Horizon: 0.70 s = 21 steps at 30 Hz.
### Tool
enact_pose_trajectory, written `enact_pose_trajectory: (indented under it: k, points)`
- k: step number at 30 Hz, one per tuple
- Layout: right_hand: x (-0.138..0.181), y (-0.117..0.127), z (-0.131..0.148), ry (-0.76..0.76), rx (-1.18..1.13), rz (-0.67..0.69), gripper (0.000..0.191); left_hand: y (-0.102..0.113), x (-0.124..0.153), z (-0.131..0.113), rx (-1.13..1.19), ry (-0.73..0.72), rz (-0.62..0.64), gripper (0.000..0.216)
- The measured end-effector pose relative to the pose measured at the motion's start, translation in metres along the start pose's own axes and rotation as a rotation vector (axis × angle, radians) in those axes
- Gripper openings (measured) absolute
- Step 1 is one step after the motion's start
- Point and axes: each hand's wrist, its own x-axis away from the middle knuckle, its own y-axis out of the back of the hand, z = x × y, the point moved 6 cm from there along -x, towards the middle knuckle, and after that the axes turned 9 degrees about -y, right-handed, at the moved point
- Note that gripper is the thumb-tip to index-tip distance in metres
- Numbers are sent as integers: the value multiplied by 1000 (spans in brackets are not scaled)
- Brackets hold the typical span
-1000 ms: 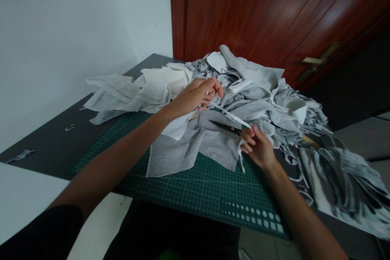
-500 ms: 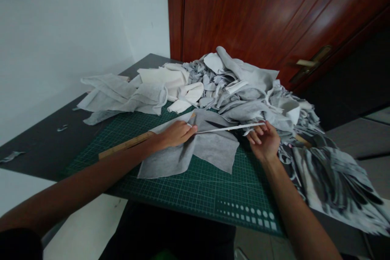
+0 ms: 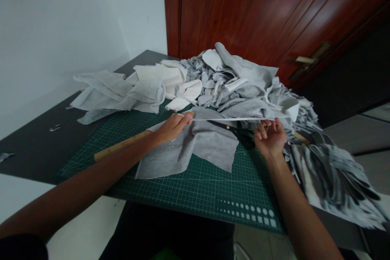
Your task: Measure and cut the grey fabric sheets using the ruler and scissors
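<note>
A thin white fabric strip (image 3: 222, 120) stretches taut and nearly level between my two hands. My left hand (image 3: 174, 126) is closed on its left part, pinching it above a grey cloth piece (image 3: 170, 156). At the other end, the thumb and fingers of my right hand (image 3: 270, 136) pinch the strip, palm turned up. Under the strip, black scissors (image 3: 233, 129) lie partly over the grey cloth, their handles close to my right hand. A wooden ruler (image 3: 120, 146) sticks out to the left from beneath my left forearm and the cloth.
A green cutting mat (image 3: 195, 189) covers much of the dark table (image 3: 33, 146). Behind it rises a heap of grey and white fabric scraps (image 3: 243, 81). Pale cloths (image 3: 122, 91) lie back left, and a stack of grey cloth (image 3: 335, 183) sits at the right. A door (image 3: 243, 12) stands behind.
My right hand has moved to the right, and a longer length of strip now spans between the hands. The scissors show more clearly beneath it. My left hand has shifted slightly left and up.
</note>
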Motion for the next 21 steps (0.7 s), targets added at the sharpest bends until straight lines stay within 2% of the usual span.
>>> enact_pose_trajectory:
  k: [5, 10, 17, 21]
  points:
    - [0, 0, -10, -59, -174, -96, 23, 1, -1, 0, 3, -79, -48, 37]
    - [0, 1, -17, -50, -137, -185, 16, 4, -2, 2, -53, -107, -59, 27]
    - [-4, -2, -27, 21, 116, -98, 17, 10, -2, 4, -84, -199, -129, 15]
    - [-2, -8, -35, 69, 435, -70, 29, 12, -4, 7, -154, -222, -150, 12]
